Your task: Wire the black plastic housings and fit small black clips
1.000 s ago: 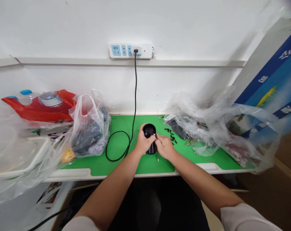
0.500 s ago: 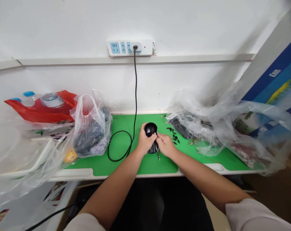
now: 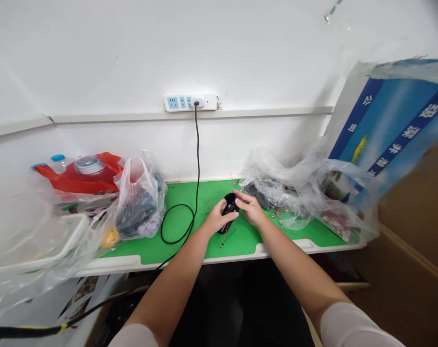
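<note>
My left hand [image 3: 216,220] is wrapped round a small black cup-shaped part [image 3: 229,204] held just above the green mat [image 3: 179,236]. Thin red wires [image 3: 226,233] hang from the part down to the mat. My right hand [image 3: 251,209] hovers at the part's right side with its fingers stretched out toward the rim, holding nothing that I can see. Both forearms reach in from the bottom of the view.
A black cable [image 3: 190,193] runs from a white power strip [image 3: 190,102] down to a loop on the mat. Clear plastic bags [image 3: 141,202] with dark parts lie left, a red bag [image 3: 77,176] behind; crumpled bags [image 3: 306,193] and a blue box [image 3: 389,120] stand right.
The camera has pulled back and up. My right hand has let go of the part and opened; my left hand has tilted the part up off the mat, and the wires now dangle.
</note>
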Available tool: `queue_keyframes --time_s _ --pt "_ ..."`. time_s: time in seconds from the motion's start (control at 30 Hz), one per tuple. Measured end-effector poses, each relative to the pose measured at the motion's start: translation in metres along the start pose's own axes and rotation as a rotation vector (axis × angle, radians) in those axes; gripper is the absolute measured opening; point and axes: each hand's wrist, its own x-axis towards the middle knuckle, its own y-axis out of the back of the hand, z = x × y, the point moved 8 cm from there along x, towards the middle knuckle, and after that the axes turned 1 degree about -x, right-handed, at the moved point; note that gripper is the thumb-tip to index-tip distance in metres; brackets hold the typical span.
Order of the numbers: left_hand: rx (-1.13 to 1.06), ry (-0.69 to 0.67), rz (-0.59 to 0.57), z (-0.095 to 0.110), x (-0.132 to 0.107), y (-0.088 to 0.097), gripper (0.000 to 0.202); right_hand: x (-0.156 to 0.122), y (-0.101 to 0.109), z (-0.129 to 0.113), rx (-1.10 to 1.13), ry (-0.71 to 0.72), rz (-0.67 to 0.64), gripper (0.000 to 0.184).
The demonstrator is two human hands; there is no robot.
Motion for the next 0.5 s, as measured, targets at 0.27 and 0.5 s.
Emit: queue_keyframes --time_s 0.27,0.5 --pt "0.463 -0.259 0.032 0.008 0.0 0.0 0.054 -0.002 0.002 -0.008 -0.207 0.163 0.157 0.045" --pt "0.502 -0.287 0.147 0.006 0.001 0.003 0.053 0.001 -0.005 -0.005 -0.247 0.14 0.133 0.043"
